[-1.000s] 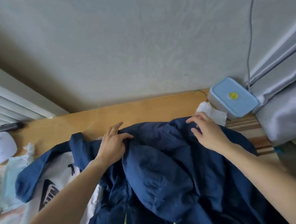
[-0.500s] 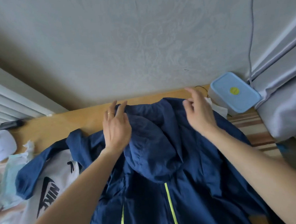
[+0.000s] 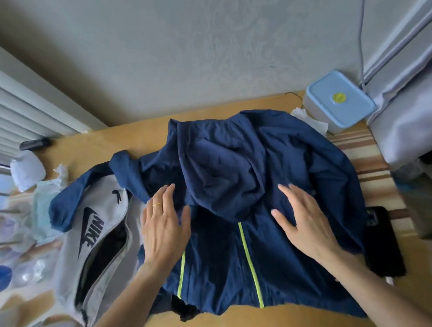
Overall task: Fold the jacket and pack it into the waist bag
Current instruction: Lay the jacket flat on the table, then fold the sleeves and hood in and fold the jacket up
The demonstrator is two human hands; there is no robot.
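1. Head view: the jacket [image 3: 237, 212] lies spread on the table [image 3: 84, 145], with its hood turned down over the chest.
2. My left hand [image 3: 163, 231] and right hand [image 3: 305, 223] rest flat on it, fingers spread, holding nothing.
3. The waist bag [image 3: 99, 244], unzipped, touches the jacket's left side.
4. Sleeves are not folded yet; I judge folding has barely begun.

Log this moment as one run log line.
step: flatten jacket | left hand: flat, open | right hand: flat, open | hood: folded down | bag: unzipped, left
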